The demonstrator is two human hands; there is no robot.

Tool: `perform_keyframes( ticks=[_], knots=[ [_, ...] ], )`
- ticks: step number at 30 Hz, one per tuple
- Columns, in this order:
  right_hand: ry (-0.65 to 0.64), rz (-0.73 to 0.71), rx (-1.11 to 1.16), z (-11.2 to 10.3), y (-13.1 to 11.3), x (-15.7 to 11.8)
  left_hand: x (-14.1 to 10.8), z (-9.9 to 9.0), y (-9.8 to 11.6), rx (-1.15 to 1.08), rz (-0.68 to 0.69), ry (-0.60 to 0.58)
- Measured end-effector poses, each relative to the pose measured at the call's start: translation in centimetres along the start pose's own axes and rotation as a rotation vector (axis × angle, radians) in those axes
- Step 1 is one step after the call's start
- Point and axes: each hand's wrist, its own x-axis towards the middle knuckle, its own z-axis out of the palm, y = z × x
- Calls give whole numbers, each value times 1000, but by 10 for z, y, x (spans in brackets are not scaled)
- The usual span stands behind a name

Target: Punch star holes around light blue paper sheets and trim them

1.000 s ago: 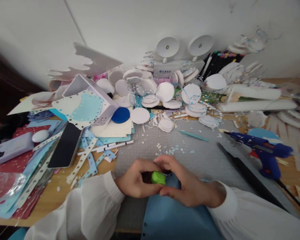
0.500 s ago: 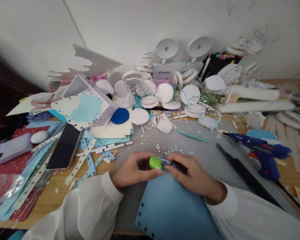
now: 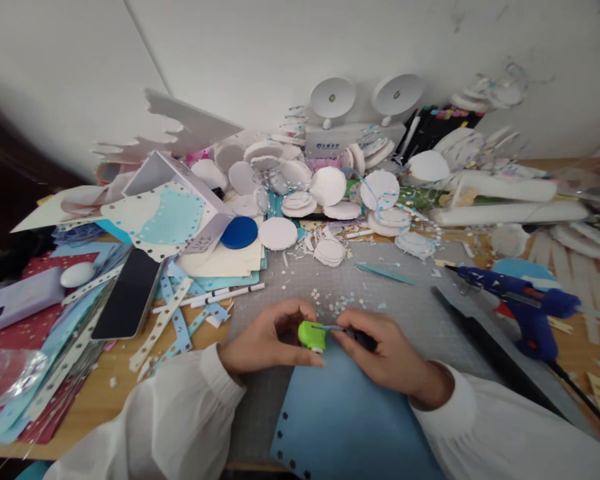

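Observation:
My left hand (image 3: 273, 337) is closed around a small lime-green craft punch (image 3: 311, 335), its thumb stretched along the near side by a white part. From the punch's slot a narrow light-blue paper strip (image 3: 330, 327) runs to my right hand (image 3: 385, 343), whose thumb and fingers pinch it. A dark shape under the right fingers is hard to make out. Below both hands lies a blue paper sheet (image 3: 350, 413), with flower-shaped holes along its lower left edge.
A grey cutting mat (image 3: 260, 413) carries paper bits and a teal strip (image 3: 386, 273). To the right are a blue glue gun (image 3: 525, 297) and a long black tool (image 3: 490, 347). White discs (image 3: 329, 186) crowd the back. A phone (image 3: 126, 297) and punched strips lie left.
The punch has turned slightly in my left hand, and the left thumb has shifted down along it. The strip, seen earlier with its holed face showing, now appears nearly edge-on.

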Motion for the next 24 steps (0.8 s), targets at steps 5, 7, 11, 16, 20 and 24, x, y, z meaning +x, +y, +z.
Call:
perform_keyframes(
  ticks=[5, 7, 11, 16, 20, 24],
  knots=[
    [-64, -1, 8, 3, -2, 1, 1, -3, -5, -78, 13, -17],
    [-75, -1, 23, 4, -2, 1, 1, -4, -7, -87, -7, -17],
    [-106, 10, 59, 4, -1, 0, 0, -4, -6, -97, -60, -17],
    [-48, 92, 162, 1, -1, 1, 1, -3, -1, -133, -50, 33],
    [-26, 149, 244, -2, -2, 3, 0, -4, -3, -130, 1, 30],
    [-16, 180, 301, -3, -4, 4, 1, -4, -6, -126, 11, 14]
  ],
)
